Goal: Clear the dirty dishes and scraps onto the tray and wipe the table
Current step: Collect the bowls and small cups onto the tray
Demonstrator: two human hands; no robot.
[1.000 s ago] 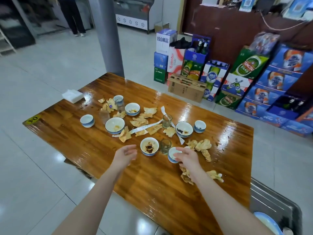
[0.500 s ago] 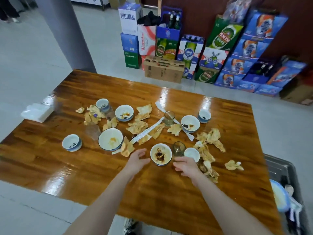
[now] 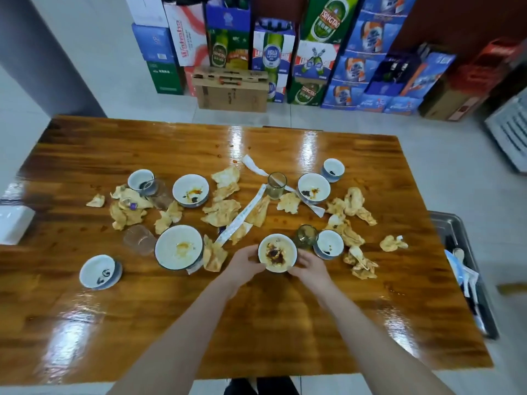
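I am early in the clearing step: the table [image 3: 256, 323] is strewn with dishes, and the tray [image 3: 445, 220] off its right end holds only a few pieces. My left hand [image 3: 242, 262] and right hand [image 3: 309, 266] both curl round the sauce-smeared bowl [image 3: 277, 253] at the near middle. Next, I judge, I must lift it level and carry it right to the tray. Beer cartons [image 3: 322, 47] line the wall. The glossy wood carries cups [image 3: 332, 169] and crumpled napkins [image 3: 222, 212].

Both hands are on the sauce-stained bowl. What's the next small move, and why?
Probably lift the bowl level and swing it right toward the tray. The left hand and right hand grip its sides, leftovers sit inside, and a glass stands close behind it.
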